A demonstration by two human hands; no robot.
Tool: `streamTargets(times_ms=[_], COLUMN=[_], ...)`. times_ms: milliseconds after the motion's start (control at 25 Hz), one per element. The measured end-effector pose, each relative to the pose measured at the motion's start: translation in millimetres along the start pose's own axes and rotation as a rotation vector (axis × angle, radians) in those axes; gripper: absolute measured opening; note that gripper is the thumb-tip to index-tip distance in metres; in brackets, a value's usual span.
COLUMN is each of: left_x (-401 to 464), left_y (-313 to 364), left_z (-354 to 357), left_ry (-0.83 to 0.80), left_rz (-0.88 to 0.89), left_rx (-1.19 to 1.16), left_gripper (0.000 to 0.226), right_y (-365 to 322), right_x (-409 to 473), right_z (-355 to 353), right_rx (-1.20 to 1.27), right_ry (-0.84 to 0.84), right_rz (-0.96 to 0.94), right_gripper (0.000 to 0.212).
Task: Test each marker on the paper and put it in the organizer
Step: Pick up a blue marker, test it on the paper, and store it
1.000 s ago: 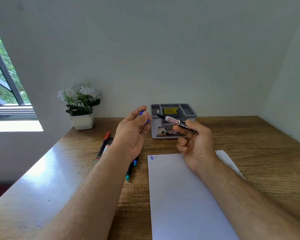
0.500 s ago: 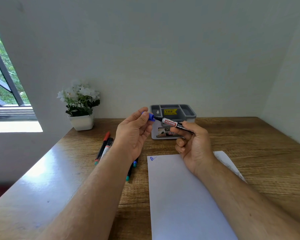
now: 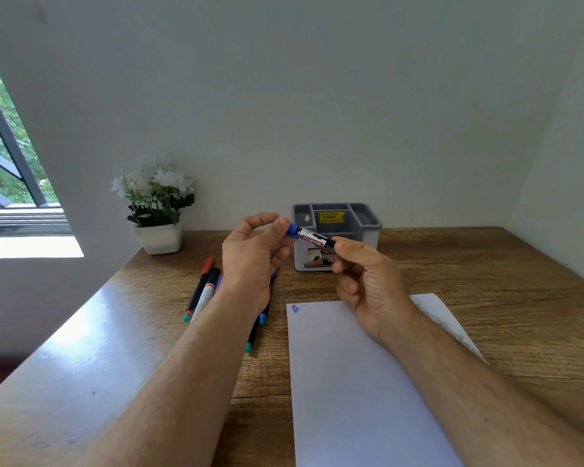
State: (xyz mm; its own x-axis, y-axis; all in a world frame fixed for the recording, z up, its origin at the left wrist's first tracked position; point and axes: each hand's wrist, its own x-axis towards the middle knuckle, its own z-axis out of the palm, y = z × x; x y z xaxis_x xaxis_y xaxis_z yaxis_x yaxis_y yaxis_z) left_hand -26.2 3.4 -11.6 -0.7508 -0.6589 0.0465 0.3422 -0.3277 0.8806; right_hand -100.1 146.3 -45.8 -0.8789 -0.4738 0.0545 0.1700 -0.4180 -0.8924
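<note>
Left hand (image 3: pixel 253 251) pinching the blue cap (image 3: pixel 292 229); right hand (image 3: pixel 368 278) grasping the marker (image 3: pixel 314 240) barrel, cap on its tip. Held above the table (image 3: pixel 486 264), just near of the grey organizer (image 3: pixel 368 224), far of the paper (image 3: pixel 351 382).

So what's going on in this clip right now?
A person is holding one marker in the air in front of the grey organizer. The right hand grips the barrel while the left hand holds the blue cap at its tip. The paper carries one small blue scribble. Several other markers lie on the wooden table, left of the sheet.
</note>
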Motion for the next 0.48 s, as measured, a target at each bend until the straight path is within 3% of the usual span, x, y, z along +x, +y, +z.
streamTargets(times_ms=[480], left_x=[4.9], left_y=[-8.3], left_z=[-3.3], left_ry=[0.023], left_rz=[0.075], left_rx=[0.104], left_gripper=[0.005], right_y=[2.0], right_x=[-2.7], right_z=[2.7], right_rx=[-0.051], right_ry=[0.094], right_rz=[0.018], right_gripper=[0.012])
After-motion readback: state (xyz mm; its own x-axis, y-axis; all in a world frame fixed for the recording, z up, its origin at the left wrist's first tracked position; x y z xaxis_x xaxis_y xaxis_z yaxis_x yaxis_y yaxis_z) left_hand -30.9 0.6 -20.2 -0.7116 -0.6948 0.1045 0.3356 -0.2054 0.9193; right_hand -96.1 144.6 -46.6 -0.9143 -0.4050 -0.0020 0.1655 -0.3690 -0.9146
